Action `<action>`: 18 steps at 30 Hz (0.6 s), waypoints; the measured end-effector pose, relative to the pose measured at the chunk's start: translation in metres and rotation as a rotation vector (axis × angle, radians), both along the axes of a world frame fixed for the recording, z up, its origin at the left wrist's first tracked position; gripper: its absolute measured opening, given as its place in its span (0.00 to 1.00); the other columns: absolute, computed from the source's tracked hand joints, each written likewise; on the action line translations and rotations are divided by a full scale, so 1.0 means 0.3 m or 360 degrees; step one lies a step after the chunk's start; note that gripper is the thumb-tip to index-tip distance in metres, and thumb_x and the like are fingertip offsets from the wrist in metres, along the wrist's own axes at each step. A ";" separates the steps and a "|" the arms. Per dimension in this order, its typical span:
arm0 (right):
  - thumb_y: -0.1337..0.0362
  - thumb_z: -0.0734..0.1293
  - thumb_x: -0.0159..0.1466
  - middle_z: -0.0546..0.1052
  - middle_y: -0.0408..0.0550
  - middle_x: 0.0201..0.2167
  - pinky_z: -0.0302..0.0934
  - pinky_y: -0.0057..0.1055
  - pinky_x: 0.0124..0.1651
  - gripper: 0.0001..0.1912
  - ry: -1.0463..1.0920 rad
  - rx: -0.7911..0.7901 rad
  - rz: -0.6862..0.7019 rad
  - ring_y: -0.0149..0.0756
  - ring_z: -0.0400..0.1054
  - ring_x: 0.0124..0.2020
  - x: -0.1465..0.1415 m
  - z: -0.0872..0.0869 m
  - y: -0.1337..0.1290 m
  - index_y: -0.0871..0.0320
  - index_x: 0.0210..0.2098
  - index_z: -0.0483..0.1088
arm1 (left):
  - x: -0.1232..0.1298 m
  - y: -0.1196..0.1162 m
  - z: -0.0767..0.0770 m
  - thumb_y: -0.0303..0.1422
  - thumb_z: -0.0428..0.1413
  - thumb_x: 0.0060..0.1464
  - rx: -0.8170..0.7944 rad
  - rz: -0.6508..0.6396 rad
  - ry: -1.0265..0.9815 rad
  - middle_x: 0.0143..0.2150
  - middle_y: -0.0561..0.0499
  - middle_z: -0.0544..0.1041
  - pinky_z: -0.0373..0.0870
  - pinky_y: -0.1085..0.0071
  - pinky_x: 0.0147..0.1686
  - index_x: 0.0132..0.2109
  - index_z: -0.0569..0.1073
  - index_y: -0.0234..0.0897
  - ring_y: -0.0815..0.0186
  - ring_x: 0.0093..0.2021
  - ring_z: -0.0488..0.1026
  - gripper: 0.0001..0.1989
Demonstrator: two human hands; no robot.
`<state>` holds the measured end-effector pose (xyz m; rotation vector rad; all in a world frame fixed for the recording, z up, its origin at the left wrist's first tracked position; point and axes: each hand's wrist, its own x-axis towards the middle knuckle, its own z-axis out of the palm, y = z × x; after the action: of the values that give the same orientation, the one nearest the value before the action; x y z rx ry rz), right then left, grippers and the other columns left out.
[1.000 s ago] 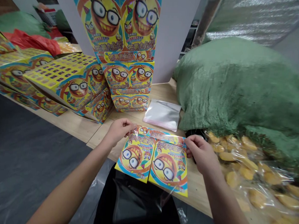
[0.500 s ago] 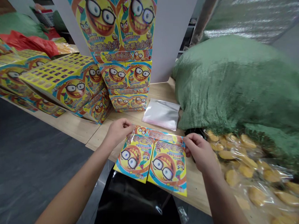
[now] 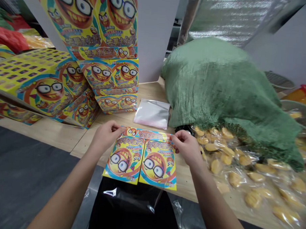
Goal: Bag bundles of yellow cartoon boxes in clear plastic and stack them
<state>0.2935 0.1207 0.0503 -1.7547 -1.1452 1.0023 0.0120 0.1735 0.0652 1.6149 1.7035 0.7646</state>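
Swung to your right since the last frame, your view now shifts the whole work area further left; at far left, yellow cartons (image 3: 47, 89) printed with a grinning, bespectacled face lie heaped on the tabletop (image 3: 53, 132), beside an upright stack of matching display boxes (image 3: 109, 72); your left hand (image 3: 106, 136) pinches the top edge of a glossy printed sheet (image 3: 141, 159), thumb and fingers closed on it; the sheet's two matching panels hang toward you, its lower edge reaching out past the tabletop's edge above a black plastic bag (image 3: 128, 208), though you cannot tell from this view whether the two touch; a flat clear plastic bag (image 3: 151, 113) lies just beyond the sheet; your right hand (image 3: 187, 148) grips the same top edge, closed in the same way; further right, a green woven sack (image 3: 220, 87) slumps over a spread of bagged yellow pieces (image 3: 242, 169); the step in hand appears to be holding the sheet by its top corners; that calls for an even pinch from both hands, keeping it flat.
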 end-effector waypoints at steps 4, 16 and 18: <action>0.57 0.67 0.51 0.67 0.40 0.16 0.56 0.24 0.16 0.11 -0.0047 -0.0003 -0.0005 0.28 0.60 0.16 -0.005 0.001 0.004 0.55 0.21 0.62 | 0.004 0.002 -0.019 0.45 0.58 0.45 -0.0050 0.0005 -0.0036 0.24 0.52 0.73 0.59 0.73 0.25 0.26 0.70 0.37 0.65 0.26 0.67 0.15; 0.50 0.64 0.58 0.71 0.44 0.27 0.63 0.28 0.26 0.17 0.0106 0.0305 -0.0210 0.32 0.66 0.25 0.049 -0.048 -0.012 0.57 0.38 0.65 | 0.030 0.018 0.103 0.37 0.49 0.57 0.0754 -0.0577 0.0553 0.60 0.47 0.66 0.46 0.53 0.61 0.54 0.70 0.44 0.55 0.62 0.57 0.18; 0.51 0.62 0.60 0.73 0.49 0.34 0.64 0.32 0.34 0.16 -0.0250 0.0521 -0.0260 0.36 0.68 0.33 0.053 -0.028 0.002 0.57 0.39 0.68 | 0.088 0.039 0.114 0.40 0.47 0.59 0.0644 -0.0833 0.0621 0.56 0.49 0.72 0.41 0.52 0.62 0.50 0.73 0.45 0.55 0.59 0.62 0.16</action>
<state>0.3093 0.1213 0.0420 -1.6501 -1.1673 0.5516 0.0384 0.1852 0.0996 2.4909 1.3078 0.5728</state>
